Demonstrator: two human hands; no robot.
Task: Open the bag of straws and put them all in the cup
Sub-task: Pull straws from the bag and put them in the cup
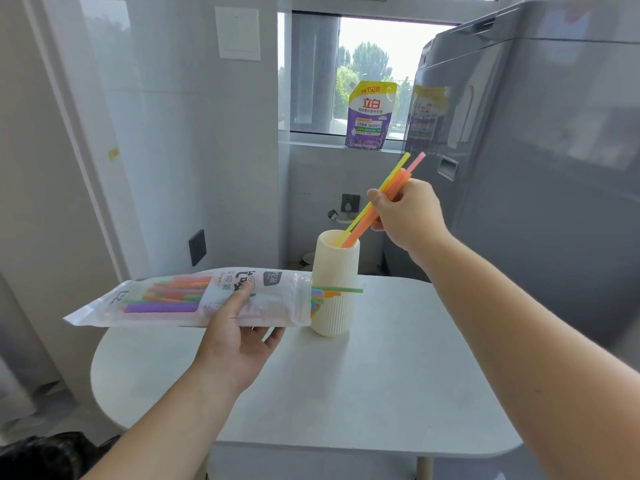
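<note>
White round-cornered bench (346, 393), bare surface. Purple-and-yellow pouch (370, 116) upright on the window sill (318, 143); trees beyond the window (370, 57). Tall grey appliance (540, 174) at right. White wall plate (237, 33) high on the left wall, dark socket (197, 247) lower down.

Bare left hand (239, 341) and right hand (408, 213), bare forearms.
</note>
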